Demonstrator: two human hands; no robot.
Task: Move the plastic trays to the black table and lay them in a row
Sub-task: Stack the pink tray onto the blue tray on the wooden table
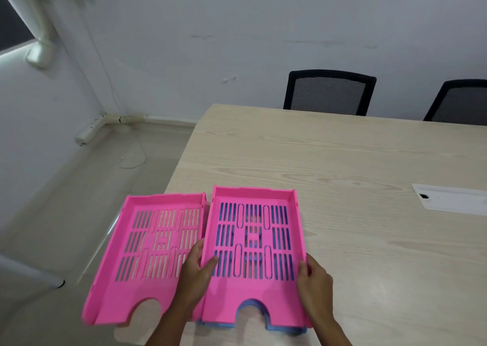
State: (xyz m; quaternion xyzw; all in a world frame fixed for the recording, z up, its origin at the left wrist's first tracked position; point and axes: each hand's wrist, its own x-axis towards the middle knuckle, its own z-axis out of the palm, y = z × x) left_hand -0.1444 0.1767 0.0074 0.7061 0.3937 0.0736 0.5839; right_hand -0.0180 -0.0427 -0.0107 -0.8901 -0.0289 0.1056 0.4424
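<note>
Both hands, left hand (196, 271) & right hand (313, 282), grip top pink tray (253, 287) on stack. Pick-up step; next lift, carry to black table.

The two pink trays (253, 242) (147, 256) look like smooth plastic with a soft shine, the blue tray (282, 328) under one looks like plastic too, and the table (342, 161) shows pale, matt wood grain.

— Past the pale wood table (329, 161)?
— Two black mesh chairs (329, 92) tucked at its far edge, against a scuffed white wall (210, 29).
— Left of it?
— Beige floor (79, 187), loose white cable (134, 158), bright window (15, 37) higher up.
</note>
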